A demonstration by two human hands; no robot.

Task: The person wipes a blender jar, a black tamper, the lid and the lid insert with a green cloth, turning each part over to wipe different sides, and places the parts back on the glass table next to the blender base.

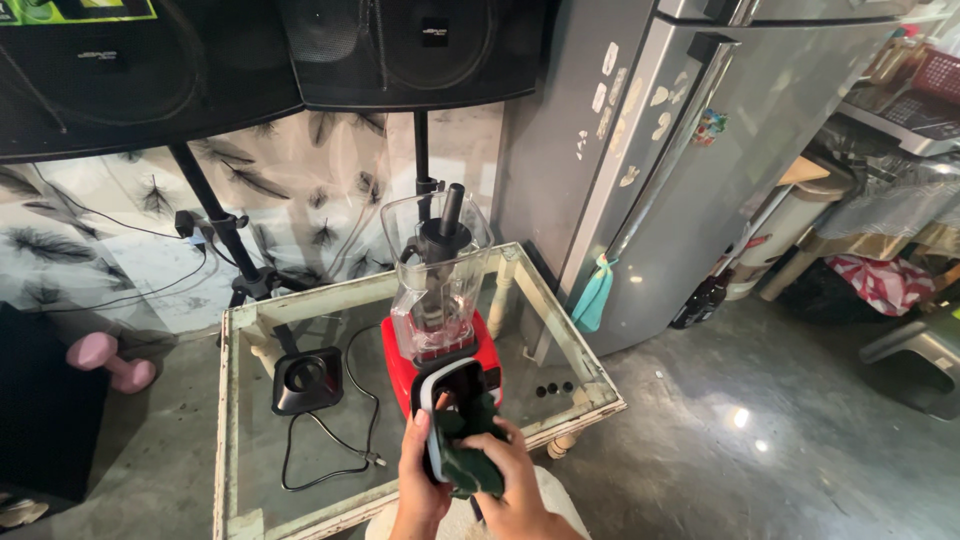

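standing right by the blender [440,300] here, so everything's relative to that. it's a red-based one with a clear jug and a black tamper poking out of the lid, sitting on a glass-topped counter [240,440]. the person is at the near edge, just in front of the blender's base, working on its front control panel [455,395].

left hand [420,480] has its fingers wrapped around the left edge of the panel, steadying it. right hand [515,480] is clenched on a dark green cloth [465,455], pressed against the lower part of the panel. so both hands are gripping, none loose.

looks like a wipe-down to me. to do it well i'd say keep that left hand bracing so the base doesn't slide on the glass, use short strokes, and work into the rim of the panel where gunk collects. the plug [375,460] lies loose on the glass to the left of the blender, which is good for wiping around controls.

a black square lid piece [307,380] sits left of the blender, well apart from the hands. a grey fridge [650,170] stands to the right.
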